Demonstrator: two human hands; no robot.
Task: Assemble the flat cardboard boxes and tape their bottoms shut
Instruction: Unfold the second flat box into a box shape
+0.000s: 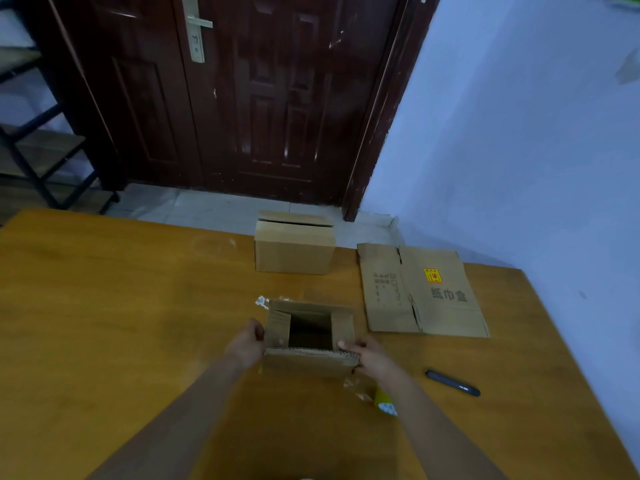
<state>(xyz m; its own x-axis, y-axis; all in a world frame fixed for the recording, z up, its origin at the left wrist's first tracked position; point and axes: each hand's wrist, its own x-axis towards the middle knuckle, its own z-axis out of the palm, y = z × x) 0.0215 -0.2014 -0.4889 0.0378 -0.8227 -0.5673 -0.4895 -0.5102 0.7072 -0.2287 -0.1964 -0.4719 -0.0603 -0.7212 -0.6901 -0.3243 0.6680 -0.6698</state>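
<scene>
The left hand (246, 342) and right hand (367, 355) each grasp a side of the small open box (309, 336) on the table (104, 306). To its right lies a flattened box (424, 292) printed "纸巾盒" under a yellow-and-red label, with an assembled box (294, 247) beyond.

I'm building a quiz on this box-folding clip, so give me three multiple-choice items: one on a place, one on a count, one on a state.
1. Where does the dark pen lie?
A. right of the right hand
B. inside the far box
C. on the floor

2. How many cardboard boxes, flat or set up, are on the table?
A. one
B. three
C. five

3. The printed box is:
A. flat
B. taped shut
C. held up

Key: 1 A, it rests on the table beside that hand. 2 B, the far box, the printed one and the held box. 3 A, it lies unfolded.
</scene>
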